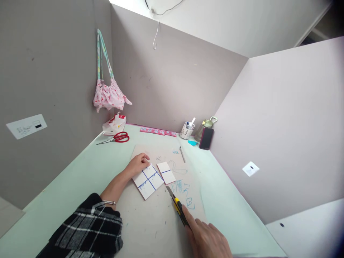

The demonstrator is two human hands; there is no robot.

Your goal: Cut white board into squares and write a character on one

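A yellow-and-black utility knife [177,206] is gripped in my right hand [208,238], its blade out and pointing toward the lower corner of a narrow white card strip [164,168]. The blade tip looks close to that strip; whether it touches the sheet beneath cannot be made out. My left hand [137,165] has its fingers curled and pinched at the upper edge of a larger white card [152,183], which bears blue crossing lines. A slim gap separates the two card pieces, and the strip has one blue line across it.
Underneath lies a marked greyish sheet [139,218] on a pale green table [223,200]. Around its back are red-handled scissors [118,137], a thin metal pen-like tool [182,154], a jar [186,130], a phone [206,138] and a plastic packet [115,125]. Partition walls enclose the table.
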